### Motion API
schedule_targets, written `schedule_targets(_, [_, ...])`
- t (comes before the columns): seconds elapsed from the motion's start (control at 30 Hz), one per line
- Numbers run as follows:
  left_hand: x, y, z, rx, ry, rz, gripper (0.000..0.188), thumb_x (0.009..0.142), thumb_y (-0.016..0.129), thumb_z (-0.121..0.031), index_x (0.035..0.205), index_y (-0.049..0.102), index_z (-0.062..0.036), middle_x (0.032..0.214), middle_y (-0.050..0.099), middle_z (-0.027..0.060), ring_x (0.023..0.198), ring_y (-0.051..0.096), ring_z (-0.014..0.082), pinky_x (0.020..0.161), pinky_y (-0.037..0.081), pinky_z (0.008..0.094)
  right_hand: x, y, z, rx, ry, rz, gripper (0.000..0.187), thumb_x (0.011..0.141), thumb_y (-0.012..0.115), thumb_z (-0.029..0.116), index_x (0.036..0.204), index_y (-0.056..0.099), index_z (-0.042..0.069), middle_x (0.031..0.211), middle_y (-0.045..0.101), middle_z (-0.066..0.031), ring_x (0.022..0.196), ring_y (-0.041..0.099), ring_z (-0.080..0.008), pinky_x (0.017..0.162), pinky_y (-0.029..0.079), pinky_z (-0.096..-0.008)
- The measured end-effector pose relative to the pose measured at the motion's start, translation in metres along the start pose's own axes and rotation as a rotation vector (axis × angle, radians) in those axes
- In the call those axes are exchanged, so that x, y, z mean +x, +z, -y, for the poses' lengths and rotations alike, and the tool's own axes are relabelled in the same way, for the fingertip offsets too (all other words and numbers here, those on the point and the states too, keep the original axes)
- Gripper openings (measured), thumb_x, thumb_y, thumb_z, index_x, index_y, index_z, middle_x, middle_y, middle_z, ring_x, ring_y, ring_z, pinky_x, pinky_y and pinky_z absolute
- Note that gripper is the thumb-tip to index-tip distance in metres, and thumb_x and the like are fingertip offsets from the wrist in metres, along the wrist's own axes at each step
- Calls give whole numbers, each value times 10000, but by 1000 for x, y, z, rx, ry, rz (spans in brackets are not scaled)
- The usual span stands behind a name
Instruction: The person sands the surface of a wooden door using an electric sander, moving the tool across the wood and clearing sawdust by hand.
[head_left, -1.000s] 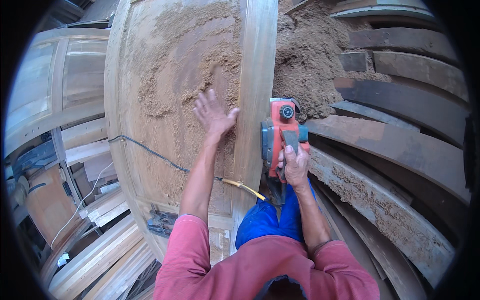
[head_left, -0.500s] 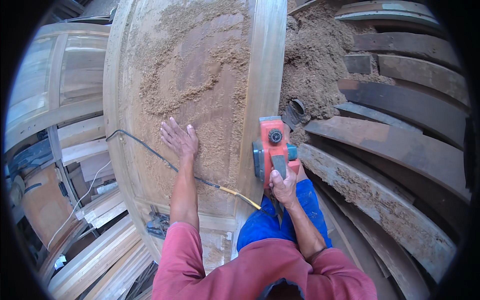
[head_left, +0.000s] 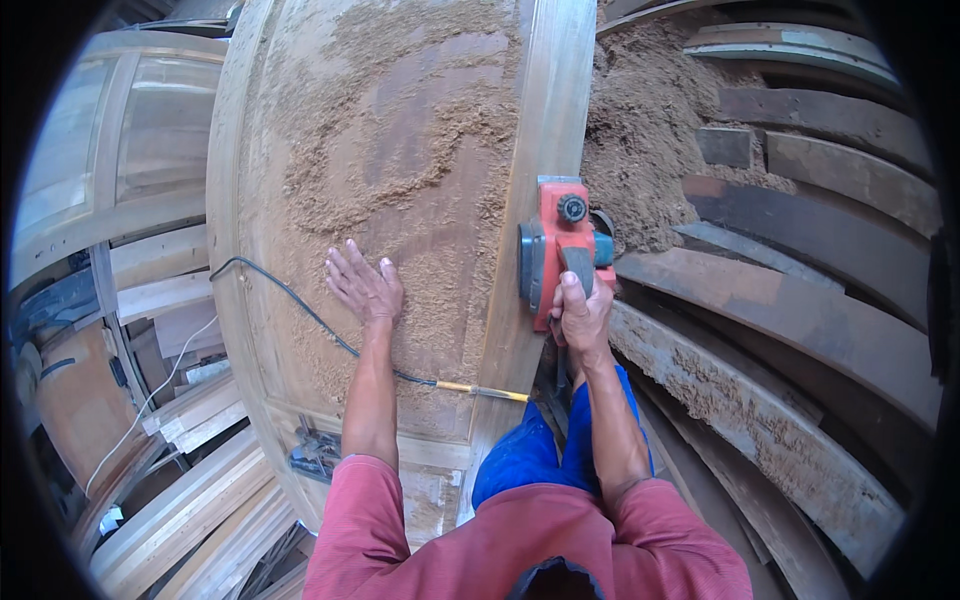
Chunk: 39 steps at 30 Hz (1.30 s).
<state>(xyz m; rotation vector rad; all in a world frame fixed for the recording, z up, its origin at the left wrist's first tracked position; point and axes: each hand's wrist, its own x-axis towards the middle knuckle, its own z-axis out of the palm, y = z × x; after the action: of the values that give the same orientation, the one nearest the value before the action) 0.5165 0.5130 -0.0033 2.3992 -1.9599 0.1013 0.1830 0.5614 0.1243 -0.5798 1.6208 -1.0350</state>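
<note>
My right hand [head_left: 584, 318] is wrapped round the rear handle of a red electric planer [head_left: 568, 232] with a black front knob. The planer sits along the right edge rail of a wooden door panel [head_left: 553, 90]. Flat on the shavings-strewn middle of the door rests my left hand [head_left: 366, 287], fingers spread, holding nothing. A dark power cord [head_left: 300, 302] with a yellow-wrapped section [head_left: 482, 390] crosses the door below my left hand and runs towards my lap. The planer's underside is hidden.
Wood shavings [head_left: 420, 150] cover much of the door and heap up [head_left: 640, 140] beyond its right edge. Stacked dark boards [head_left: 760, 300] lie to the right. Another panelled door [head_left: 150, 140] and pale planks [head_left: 200, 500] are at the left. A metal tool [head_left: 315, 450] lies on the door's lower left.
My right hand has pushed the planer away from me along the door's edge rail. The yellow-wrapped cord section has swung flatter. My left hand stays spread on the door.
</note>
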Motion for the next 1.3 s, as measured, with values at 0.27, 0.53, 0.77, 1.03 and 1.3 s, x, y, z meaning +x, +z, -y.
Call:
schedule_targets(0.27, [1,-1,0,-12,4,4,851,932,632,-357,1628,217,-95,1667,185,279,1523,214,461,1231,155,608,44,13,23,-40,-68,27,507,973,628,564,871,600,69,672,571,3,572,564,-94,539,470,-276])
schedule_targets(0.53, [1,-6,-1,-39,-2,25,862,917,638,-349,1621,211,-96,1664,177,287,1529,190,467,1236,136,610,86,28,47,-44,-116,-10,503,984,633,544,847,616,60,669,575,-4,567,575,-101,523,469,-277])
schedule_targets(0.77, [4,-4,-3,-67,22,46,847,934,623,-346,1611,200,-64,1647,176,324,1515,182,510,1224,124,640,130,38,72,-36,-158,-46,509,995,633,517,872,647,24,664,602,-25,550,591,-112,514,486,-284])
schedule_targets(1.03, [84,21,-65,3,-252,103,819,973,548,-455,1559,246,30,1590,210,411,1494,171,576,1199,110,693,184,44,93,-29,-250,-42,577,974,648,573,879,667,5,664,617,-28,554,617,-115,515,502,-283])
schedule_targets(1.3, [110,15,-100,-6,-375,65,809,976,532,-480,1537,274,42,1574,261,405,1502,163,571,1210,108,664,234,52,119,-42,-243,-119,630,939,669,624,817,682,6,628,631,-42,531,615,-115,505,497,-281])
